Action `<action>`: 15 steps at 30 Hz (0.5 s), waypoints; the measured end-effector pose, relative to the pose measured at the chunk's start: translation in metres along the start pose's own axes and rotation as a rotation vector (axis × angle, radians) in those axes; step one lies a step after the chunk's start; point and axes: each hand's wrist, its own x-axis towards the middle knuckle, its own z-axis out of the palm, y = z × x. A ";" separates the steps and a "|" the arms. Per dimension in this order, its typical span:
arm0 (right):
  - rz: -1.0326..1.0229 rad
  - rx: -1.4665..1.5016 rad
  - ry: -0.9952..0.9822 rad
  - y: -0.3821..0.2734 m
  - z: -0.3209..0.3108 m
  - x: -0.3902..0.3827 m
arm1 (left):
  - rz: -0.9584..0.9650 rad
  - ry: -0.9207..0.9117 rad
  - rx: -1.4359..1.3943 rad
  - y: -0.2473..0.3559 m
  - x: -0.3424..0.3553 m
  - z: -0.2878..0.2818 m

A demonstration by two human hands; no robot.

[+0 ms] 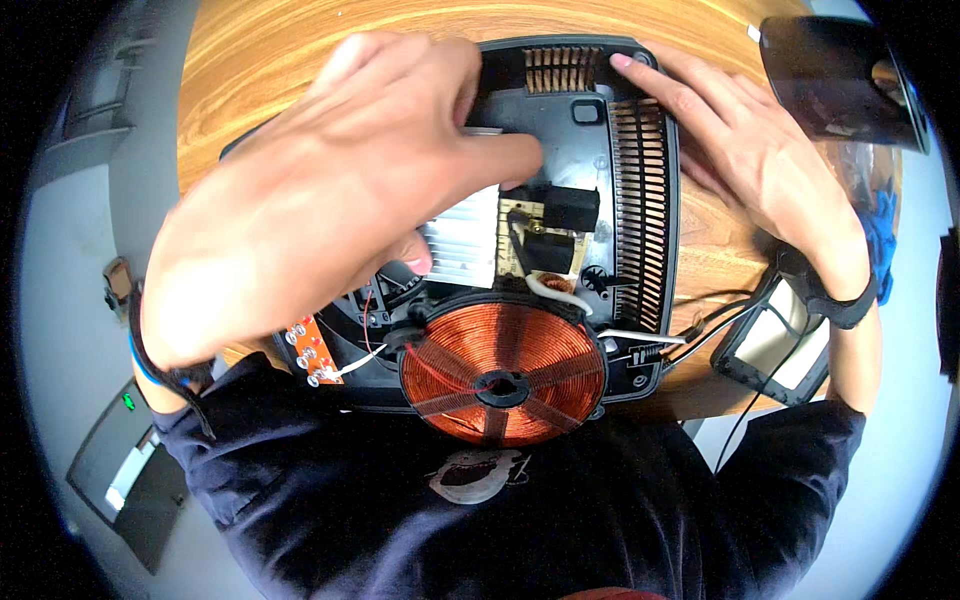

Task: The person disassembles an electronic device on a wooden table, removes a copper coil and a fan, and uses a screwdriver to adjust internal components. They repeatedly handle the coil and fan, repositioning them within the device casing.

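Note:
An opened induction cooker base (672,230) of black plastic lies in front of me. My left hand (370,150) is over its middle, its fingers curled at the silver finned heat sink (465,240); what lies under them is hidden. Beside the heat sink shows a circuit board (508,262) with black blocks and a wire coil. My right hand (745,140) rests at the far right corner of the base, fingers stretched, index fingertip on the rim. A round copper coil (540,400) sits at the near edge, close to my body.
An orange strip board (312,350) with small bulbs lies at the near left. Cables run right from the base, past a black-framed box (780,340). A dark glossy object (845,85) stands at the far right of the wooden table (270,50), with blue material (882,240) below it.

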 end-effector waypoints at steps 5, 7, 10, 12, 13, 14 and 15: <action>0.006 -0.026 0.008 -0.010 -0.003 -0.004 | -0.045 0.008 0.146 0.012 -0.017 -0.011; 0.052 0.030 -0.106 -0.011 -0.007 -0.006 | -0.092 0.003 0.144 0.014 -0.023 -0.013; -0.030 -0.030 0.092 -0.010 0.002 -0.002 | -0.128 0.006 0.155 0.015 -0.028 -0.013; -0.017 -0.042 0.073 -0.010 0.006 -0.005 | -0.155 -0.016 0.156 0.017 -0.028 -0.014; -0.015 -0.041 0.073 -0.009 0.008 -0.005 | -0.147 -0.011 0.168 0.018 -0.027 -0.014; -0.016 -0.042 0.073 -0.008 0.009 -0.006 | -0.140 -0.008 0.166 0.018 -0.026 -0.014; -0.008 -0.034 0.062 -0.007 0.010 -0.007 | -0.131 -0.005 0.158 0.018 -0.024 -0.014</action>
